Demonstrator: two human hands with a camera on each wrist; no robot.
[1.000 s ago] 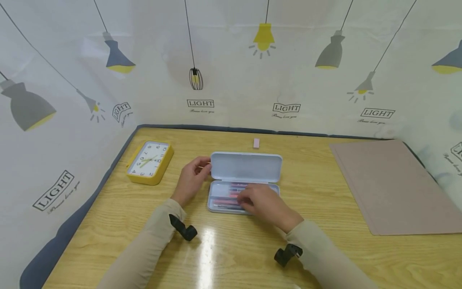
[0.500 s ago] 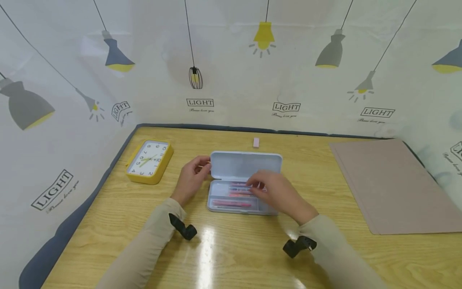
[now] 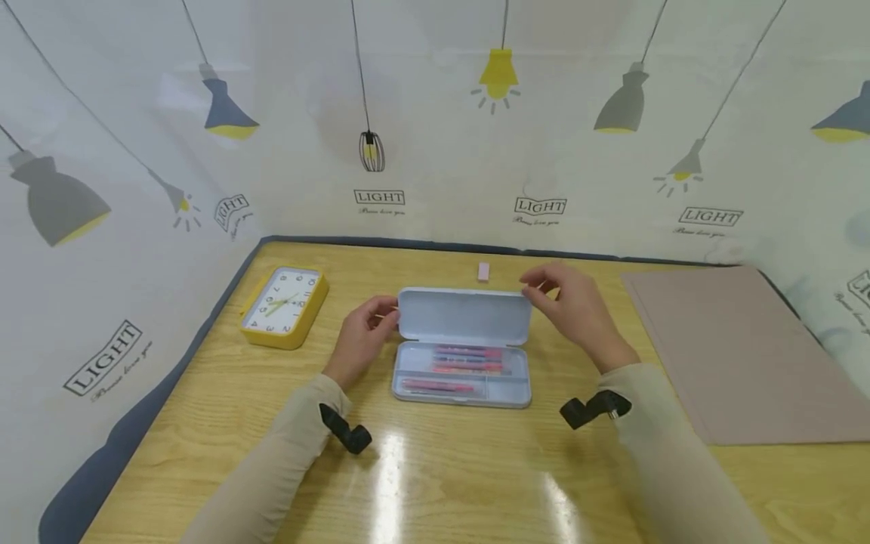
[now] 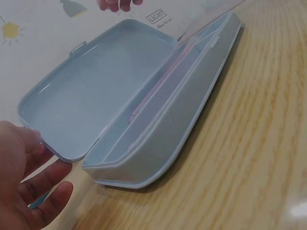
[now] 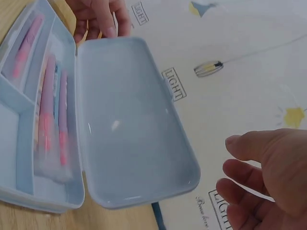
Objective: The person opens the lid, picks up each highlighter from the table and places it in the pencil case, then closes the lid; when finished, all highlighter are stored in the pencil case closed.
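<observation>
A pale blue pencil case lies with its lid raised, in the middle of the table. Several pink and purple pens in a clear sleeve fill the long rear compartment. Another pink pen lies in the front left compartment. My left hand holds the lid's left end, thumb on its edge and fingers behind it, as the left wrist view shows. Near the lid's top right corner is my right hand, its fingers loosely bent and holding nothing; the right wrist view shows a gap between it and the lid.
A yellow alarm clock lies face up at the left. Behind the case sits a small pink eraser. At the right, a large dusty-pink mat or folder covers the table. A lamp-print cloth wall closes off the back and sides.
My right hand has left the pens in the case and moved up and right to the lid's top right corner. My left hand stays at the lid's left end.
</observation>
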